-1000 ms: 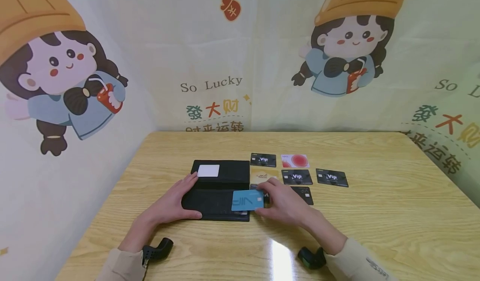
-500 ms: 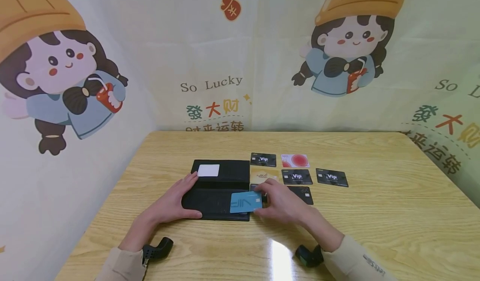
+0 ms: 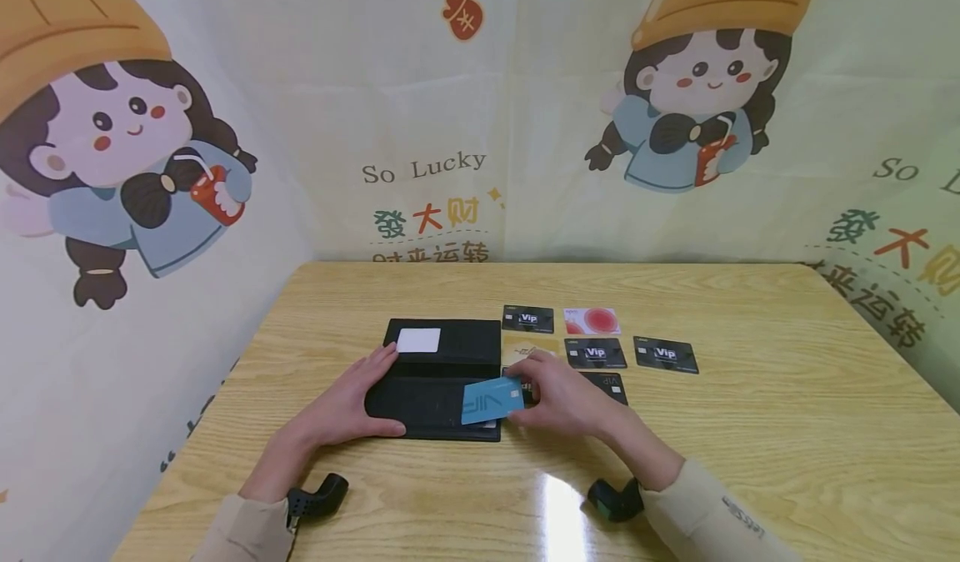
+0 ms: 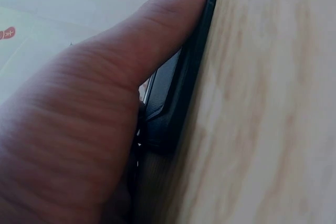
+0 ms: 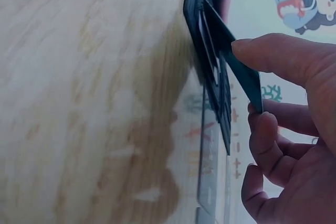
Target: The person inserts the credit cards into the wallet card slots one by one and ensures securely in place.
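Note:
A black wallet lies unfolded flat on the table, a white card showing in its upper half. My left hand rests on the wallet's left end, fingers spread, with the thumb along the near edge; the left wrist view shows that thumb against the wallet side. Between thumb and fingers my right hand pinches a blue VIP card at its right end. This card is tilted over the wallet's lower right part, and in the right wrist view the blue card slants with one end at the wallet's pockets.
Right of the wallet lie several cards: black Vip cards, a pink-and-red card, a gold card and a dark card partly under the right hand. A printed cloth hangs behind the wooden table.
The blue card has shifted slightly left and tilted more, its right end now higher, as my right hand moved with it. My left hand and the wallet stay in place.

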### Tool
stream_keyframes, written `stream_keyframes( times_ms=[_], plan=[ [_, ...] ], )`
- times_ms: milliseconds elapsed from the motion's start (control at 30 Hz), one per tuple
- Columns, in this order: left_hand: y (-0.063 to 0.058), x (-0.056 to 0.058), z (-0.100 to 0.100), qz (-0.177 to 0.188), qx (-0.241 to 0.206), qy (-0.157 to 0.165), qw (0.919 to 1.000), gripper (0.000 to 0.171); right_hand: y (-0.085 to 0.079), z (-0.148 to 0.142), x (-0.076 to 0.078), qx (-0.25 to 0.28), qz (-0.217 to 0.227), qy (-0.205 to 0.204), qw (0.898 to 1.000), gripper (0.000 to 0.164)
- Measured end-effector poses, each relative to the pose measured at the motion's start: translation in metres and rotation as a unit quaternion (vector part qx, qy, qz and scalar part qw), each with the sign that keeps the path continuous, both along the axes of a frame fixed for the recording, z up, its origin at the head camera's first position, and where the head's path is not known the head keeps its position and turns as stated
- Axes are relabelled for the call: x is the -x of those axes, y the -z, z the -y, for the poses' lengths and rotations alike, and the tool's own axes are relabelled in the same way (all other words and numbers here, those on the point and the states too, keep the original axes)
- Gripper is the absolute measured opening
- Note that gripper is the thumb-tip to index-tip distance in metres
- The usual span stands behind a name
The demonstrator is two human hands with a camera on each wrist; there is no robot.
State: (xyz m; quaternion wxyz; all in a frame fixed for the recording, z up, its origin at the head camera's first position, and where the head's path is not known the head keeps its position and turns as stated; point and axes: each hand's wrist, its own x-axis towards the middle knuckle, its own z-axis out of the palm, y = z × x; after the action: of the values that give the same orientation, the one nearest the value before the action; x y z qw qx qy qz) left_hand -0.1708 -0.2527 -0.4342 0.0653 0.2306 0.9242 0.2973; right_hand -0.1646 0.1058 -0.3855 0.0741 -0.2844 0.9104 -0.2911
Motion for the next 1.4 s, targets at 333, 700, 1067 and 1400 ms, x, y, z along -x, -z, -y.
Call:
stream_keyframes(
  times_ms=[333,700,1067,1400],
  plan=[
    [-0.001,0.0,-0.002,0.0,0.003,-0.004,1.0,0.117,0.004,0.0,-0.002,-0.004,0.007,0.021,1.0,0.052],
    [-0.002,0.002,-0.003,0.0,0.003,0.0,1.0,0.116,0.007,0.005,-0.004,0.009,0.011,0.029,0.999,0.052],
    [-0.001,0.0,-0.004,0.0,0.006,0.001,1.0,0.116,0.01,0.005,-0.009,-0.043,-0.002,0.036,0.998,0.053],
    [-0.001,0.0,-0.003,0.0,0.007,-0.005,1.0,0.115,0.01,0.002,-0.009,-0.022,-0.036,0.012,0.999,0.046]
  ],
)
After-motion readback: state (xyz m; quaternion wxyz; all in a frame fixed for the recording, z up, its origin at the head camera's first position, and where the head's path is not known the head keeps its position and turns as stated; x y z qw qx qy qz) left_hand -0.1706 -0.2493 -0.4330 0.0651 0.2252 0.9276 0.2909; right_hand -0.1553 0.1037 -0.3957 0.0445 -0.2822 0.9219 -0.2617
